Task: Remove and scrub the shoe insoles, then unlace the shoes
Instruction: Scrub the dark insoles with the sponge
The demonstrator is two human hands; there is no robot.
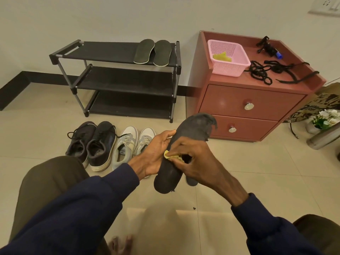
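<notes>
Left hand (pixel 156 153) grips the dark insole (pixel 195 127); right hand (pixel 196 159) pinches a yellow cloth (pixel 171 155) against it. Print on the bag (pixel 323 102) is unreadable

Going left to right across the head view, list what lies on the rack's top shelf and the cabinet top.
pair of insoles → pink basket → black laces

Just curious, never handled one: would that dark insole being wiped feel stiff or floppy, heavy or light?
Probably floppy: the insole curls over at its torn toe. Likely light: the left hand holds it up by one edge. Ragged edges suggest it may be fragile.
</notes>
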